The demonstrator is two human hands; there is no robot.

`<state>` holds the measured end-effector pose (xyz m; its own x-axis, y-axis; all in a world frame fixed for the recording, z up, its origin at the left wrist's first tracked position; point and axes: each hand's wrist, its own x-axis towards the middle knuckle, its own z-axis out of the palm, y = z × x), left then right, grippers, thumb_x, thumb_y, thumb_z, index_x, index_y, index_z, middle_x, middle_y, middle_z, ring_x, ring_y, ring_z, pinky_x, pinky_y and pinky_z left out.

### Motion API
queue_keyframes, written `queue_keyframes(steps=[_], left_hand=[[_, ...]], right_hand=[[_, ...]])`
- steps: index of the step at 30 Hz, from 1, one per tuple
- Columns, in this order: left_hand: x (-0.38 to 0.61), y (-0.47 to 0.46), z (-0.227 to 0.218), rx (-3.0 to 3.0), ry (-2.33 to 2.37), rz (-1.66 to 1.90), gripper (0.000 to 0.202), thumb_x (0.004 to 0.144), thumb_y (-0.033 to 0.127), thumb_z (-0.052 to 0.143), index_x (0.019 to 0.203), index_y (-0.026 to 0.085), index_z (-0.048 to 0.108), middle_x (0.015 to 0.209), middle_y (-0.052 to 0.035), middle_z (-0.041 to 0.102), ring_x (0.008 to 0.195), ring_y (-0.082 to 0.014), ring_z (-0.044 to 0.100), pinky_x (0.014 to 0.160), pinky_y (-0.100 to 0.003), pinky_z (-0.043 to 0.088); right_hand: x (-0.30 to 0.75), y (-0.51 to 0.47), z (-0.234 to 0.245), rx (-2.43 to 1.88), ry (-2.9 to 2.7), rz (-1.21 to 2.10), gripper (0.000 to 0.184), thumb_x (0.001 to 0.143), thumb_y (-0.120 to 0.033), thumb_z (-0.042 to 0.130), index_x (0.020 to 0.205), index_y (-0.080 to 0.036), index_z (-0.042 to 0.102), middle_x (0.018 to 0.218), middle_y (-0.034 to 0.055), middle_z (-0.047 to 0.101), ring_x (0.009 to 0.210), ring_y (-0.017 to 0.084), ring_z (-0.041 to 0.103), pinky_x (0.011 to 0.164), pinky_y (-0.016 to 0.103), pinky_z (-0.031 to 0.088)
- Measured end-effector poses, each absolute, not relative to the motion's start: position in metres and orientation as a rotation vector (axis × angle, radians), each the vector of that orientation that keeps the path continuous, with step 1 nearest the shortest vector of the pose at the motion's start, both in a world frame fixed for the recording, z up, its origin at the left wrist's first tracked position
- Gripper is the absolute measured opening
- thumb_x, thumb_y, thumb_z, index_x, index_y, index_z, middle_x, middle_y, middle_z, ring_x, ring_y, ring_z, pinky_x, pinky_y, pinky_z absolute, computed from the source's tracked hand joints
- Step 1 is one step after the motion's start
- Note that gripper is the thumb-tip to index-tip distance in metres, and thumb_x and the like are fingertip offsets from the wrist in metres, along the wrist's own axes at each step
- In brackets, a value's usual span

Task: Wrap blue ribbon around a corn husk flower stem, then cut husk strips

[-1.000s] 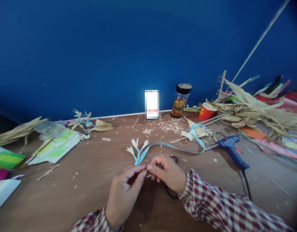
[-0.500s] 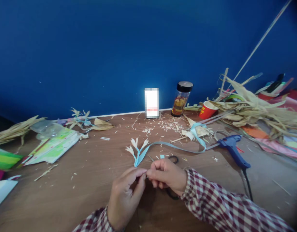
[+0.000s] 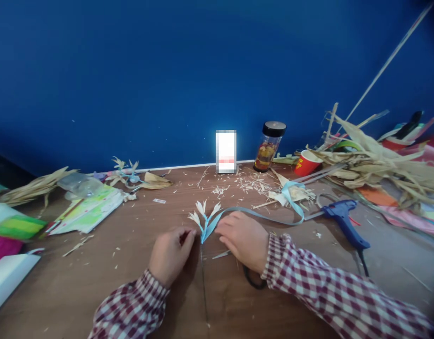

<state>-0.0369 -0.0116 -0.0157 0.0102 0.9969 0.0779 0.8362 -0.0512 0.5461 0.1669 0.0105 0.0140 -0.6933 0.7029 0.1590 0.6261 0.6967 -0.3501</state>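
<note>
A small spray of pale husk flowers (image 3: 202, 210) with a stem bound in light blue ribbon (image 3: 210, 228) lies at the centre of the table. From its base a thin dark wire stem (image 3: 204, 287) runs toward me. My left hand (image 3: 170, 254) is just left of the base, thumb and fingertips together; what they hold, if anything, is hidden. My right hand (image 3: 243, 240) is over the ribbon on the right, fingers reaching forward and thumb slightly apart, fingertips close to or touching the ribbon. Scissors (image 3: 254, 278) lie partly hidden beneath it.
A blue glue gun (image 3: 346, 223) with its cord lies right. Behind are a lidded jar (image 3: 268, 148), a red paper cup (image 3: 307, 162) and piled dry husks (image 3: 375, 160). Husk scraps (image 3: 254, 183) litter the table. Painted paper (image 3: 92, 209) and another husk flower (image 3: 127, 172) are left.
My hands were together in front of the flowers, fingertips meeting. They have moved apart: the left a little left, the right forward to the ribbon. The wire stem now shows between them.
</note>
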Motion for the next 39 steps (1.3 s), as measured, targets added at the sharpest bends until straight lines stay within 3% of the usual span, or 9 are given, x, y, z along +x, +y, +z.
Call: queue_keyframes(steps=[6, 13, 19, 26, 32, 35, 39], left_hand=[[-0.023, 0.001, -0.016, 1.996, 1.875, 0.558, 0.026, 0.072, 0.043, 0.052, 0.071, 0.019, 0.064, 0.057, -0.001, 0.062, 0.053, -0.0158, 0.056, 0.049, -0.024, 0.034], [-0.031, 0.005, -0.021, 1.667, 1.801, 0.691, 0.029, 0.072, 0.043, 0.051, 0.07, 0.017, 0.063, 0.057, -0.0019, 0.064, 0.052, -0.0164, 0.059, 0.05, -0.024, 0.039], [-0.035, 0.005, -0.025, 1.378, 1.7, 0.803, 0.034, 0.069, 0.047, 0.054, 0.076, 0.014, 0.061, 0.054, -0.0007, 0.064, 0.041, -0.0135, 0.055, 0.04, -0.022, 0.039], [-0.032, 0.003, -0.026, 1.636, 1.839, 0.745, 0.031, 0.072, 0.046, 0.052, 0.077, 0.017, 0.061, 0.06, -0.0025, 0.065, 0.051, -0.0169, 0.06, 0.048, -0.025, 0.042], [-0.027, -0.002, -0.027, 1.924, 1.902, 0.749, 0.021, 0.079, 0.034, 0.047, 0.089, 0.017, 0.056, 0.061, 0.0004, 0.061, 0.055, -0.016, 0.057, 0.054, -0.026, 0.042], [-0.028, -0.004, -0.025, 2.038, 1.781, 0.708, 0.019, 0.082, 0.03, 0.043, 0.084, 0.019, 0.059, 0.072, -0.0029, 0.065, 0.067, -0.0177, 0.06, 0.062, -0.027, 0.044], [-0.037, -0.006, -0.021, 2.11, 1.635, 0.658, 0.024, 0.083, 0.025, 0.042, 0.094, 0.021, 0.064, 0.089, -0.0051, 0.067, 0.083, -0.0193, 0.06, 0.074, -0.03, 0.045]], right_hand=[[0.149, 0.022, -0.014, -0.957, -2.734, 0.035, 0.016, 0.087, -0.021, 0.046, 0.089, -0.017, 0.062, 0.1, 0.005, 0.061, 0.111, 0.025, 0.037, 0.087, 0.038, 0.038], [0.151, 0.014, -0.008, -0.872, -2.78, -0.059, 0.016, 0.087, -0.02, 0.047, 0.089, -0.016, 0.062, 0.096, 0.0063, 0.062, 0.118, 0.027, 0.033, 0.089, 0.042, 0.036], [0.153, 0.003, -0.007, -0.853, -2.794, -0.066, 0.017, 0.086, -0.018, 0.045, 0.086, -0.013, 0.062, 0.092, 0.0084, 0.062, 0.122, 0.031, 0.029, 0.091, 0.046, 0.033], [0.151, 0.001, -0.009, -0.942, -2.694, -0.051, 0.025, 0.087, -0.018, 0.043, 0.108, -0.015, 0.055, 0.093, 0.0101, 0.059, 0.114, 0.028, 0.037, 0.09, 0.046, 0.034], [0.152, 0.002, -0.011, -0.976, -2.674, -0.044, 0.023, 0.081, -0.021, 0.052, 0.102, -0.015, 0.059, 0.11, 0.0127, 0.053, 0.12, 0.03, 0.029, 0.094, 0.048, 0.03], [0.154, 0.003, -0.011, -0.959, -2.687, -0.035, 0.022, 0.081, -0.021, 0.052, 0.101, -0.016, 0.06, 0.115, 0.0126, 0.051, 0.123, 0.03, 0.025, 0.094, 0.049, 0.031], [0.158, 0.004, -0.012, -0.929, -2.689, -0.021, 0.023, 0.083, -0.021, 0.049, 0.103, -0.016, 0.059, 0.117, 0.0127, 0.05, 0.123, 0.031, 0.025, 0.092, 0.05, 0.033]])
